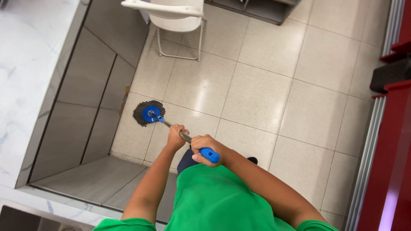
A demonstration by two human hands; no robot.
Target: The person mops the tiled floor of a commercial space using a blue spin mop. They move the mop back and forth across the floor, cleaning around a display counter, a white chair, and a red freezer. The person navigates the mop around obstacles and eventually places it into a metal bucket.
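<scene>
Hands both clamped on the mop handle (pixel 185 137) — left hand (pixel 176 136) lower down the metal shaft, right hand (pixel 205 149) just above it, wrapped over the blue grip at the top end. Both arms stretch forward and down from a green shirt (pixel 214 201), elbows nearly straight. The mop head (pixel 148 113) — grey strands round a blue disc — rests on the tiled floor (pixel 257 94), close to the grey counter base (pixel 85 98). A white chair (pixel 177 17) stands well beyond.
</scene>
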